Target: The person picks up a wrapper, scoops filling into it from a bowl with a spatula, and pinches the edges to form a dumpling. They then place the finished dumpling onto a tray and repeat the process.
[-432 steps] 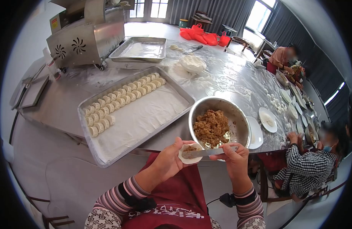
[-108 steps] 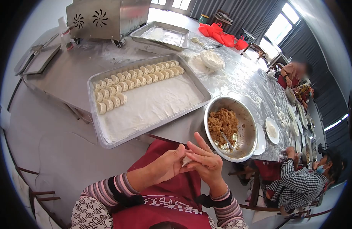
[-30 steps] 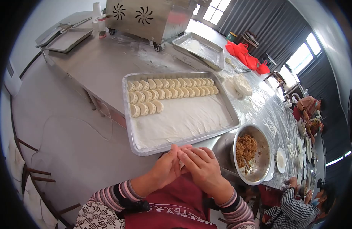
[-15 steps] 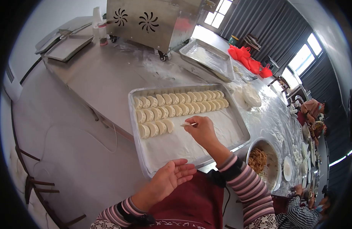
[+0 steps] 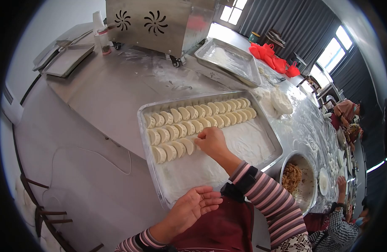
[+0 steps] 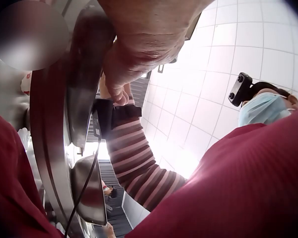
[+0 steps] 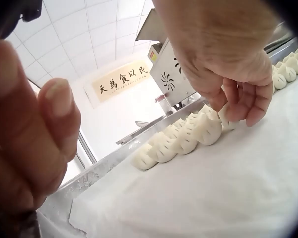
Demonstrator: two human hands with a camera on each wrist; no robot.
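Head view: right hand (image 5: 210, 142) now down on the paper liner (image 5: 244, 145) of the tray (image 5: 193, 102), at the open end of the nearest row of dumplings (image 5: 172, 150); half a second earlier it carried the fresh dumpling (image 7: 222, 118) above the liner, and a second earlier both hands were closed together over it at the apron (image 5: 221, 227). Right wrist view confirms fingers (image 7: 248, 101) curled round the dumpling, which touches the liner just beside the row's last piece. Meanwhile the left hand (image 5: 192, 208) stays palm up near the tray's near rim, fingers apart, holding nothing. Judgement: piece positioned in line, not yet released
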